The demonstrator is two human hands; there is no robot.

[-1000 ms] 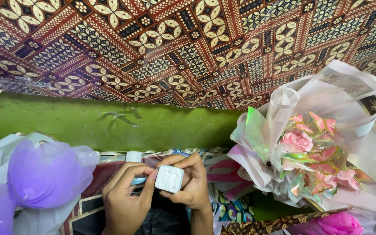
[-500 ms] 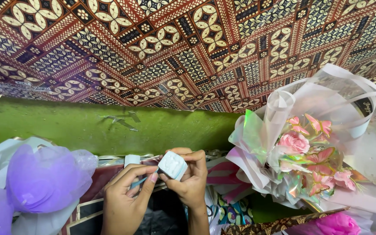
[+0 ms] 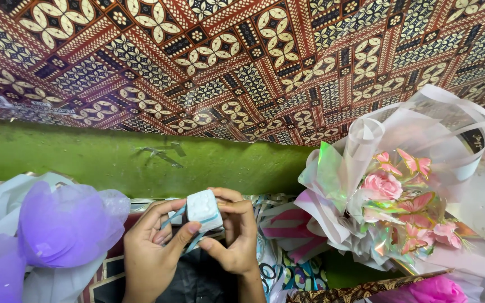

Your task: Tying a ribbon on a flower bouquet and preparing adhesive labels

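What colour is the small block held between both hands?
White, with a light blue strip around it: the block, seen in the head view.

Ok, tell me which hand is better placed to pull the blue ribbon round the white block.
Left, probably. The left hand already has its fingers on the blue ribbon, while the right hand grips the white block.

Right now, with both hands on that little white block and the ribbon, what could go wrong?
The white block is pinched only by fingertips of the left hand and right hand, so it could slip out. The thin teal ribbon running under it might slide off or twist. The pink bouquet lies close to the right hand; an elbow swing could crush it.
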